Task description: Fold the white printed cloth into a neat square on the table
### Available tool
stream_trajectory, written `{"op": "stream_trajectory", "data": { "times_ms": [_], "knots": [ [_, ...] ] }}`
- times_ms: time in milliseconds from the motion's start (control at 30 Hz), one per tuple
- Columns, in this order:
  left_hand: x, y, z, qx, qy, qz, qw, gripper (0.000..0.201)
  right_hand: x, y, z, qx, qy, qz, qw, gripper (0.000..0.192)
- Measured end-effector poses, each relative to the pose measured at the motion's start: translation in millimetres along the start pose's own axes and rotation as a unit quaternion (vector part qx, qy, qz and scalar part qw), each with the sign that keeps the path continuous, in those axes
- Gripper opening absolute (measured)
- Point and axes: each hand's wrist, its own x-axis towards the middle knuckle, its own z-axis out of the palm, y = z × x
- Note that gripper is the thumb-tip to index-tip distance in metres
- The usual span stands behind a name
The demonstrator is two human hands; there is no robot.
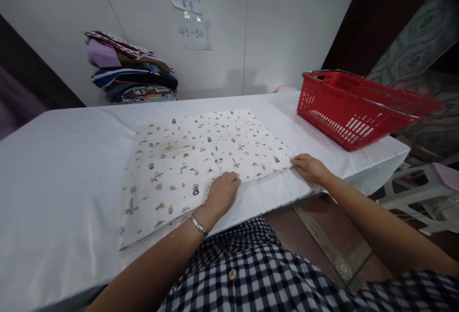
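Note:
A folded white cloth [201, 154] printed with small plants and dark figures lies flat on the white-covered table. Its near long edge runs slantwise toward me. My right hand [311, 168] pinches the cloth's near right corner between thumb and fingers. At about the middle of the near edge, my left hand [223, 191] is closed on the same cloth, fingers bent over the fabric. The left thumb is mostly hidden. A silver bracelet [198, 224] circles my left wrist.
A red plastic basket [344, 111] with metal handles stands on the table's right end. A stack of folded fabrics [134, 73] sits by the wall at the back left. Handwritten paper signs [193, 32] hang on the wall. A white plastic stool [419, 192] stands right of the table.

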Motion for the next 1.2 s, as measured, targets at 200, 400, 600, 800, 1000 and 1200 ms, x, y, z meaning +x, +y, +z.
{"op": "stream_trajectory", "data": {
  "times_ms": [200,400,600,800,1000,1200],
  "knots": [
    [1.2,2.0,-6.8,-0.012,-0.01,-0.023,1.0,0.02,-4.3,1.4,3.9,0.016,0.033,0.011,0.999,0.031],
    [1.0,0.5,-2.7,0.011,-0.021,-0.004,1.0,0.019,-8.1,-1.0,11.0,0.031,0.078,0.025,0.996,0.03],
    [0.2,2.4,-1.8,-0.013,-0.01,0.016,1.0,0.019,-10.3,-4.9,13.5,0.052,0.093,0.038,0.994,0.03],
    [10.8,11.1,-4.2,-0.04,0.005,0.03,0.999,0.017,-10.7,-7.9,12.2,0.055,0.103,0.033,0.993,0.03],
    [31.8,21.5,5.8,-0.03,0.018,0.049,0.998,0.019,-11.3,-7.4,13.8,0.045,0.097,0.037,0.994,0.031],
    [47.7,27.7,9.9,-0.028,0.028,0.062,0.997,0.02,-11.6,-5.5,15.6,0.042,0.104,0.021,0.993,0.032]
  ]
}}
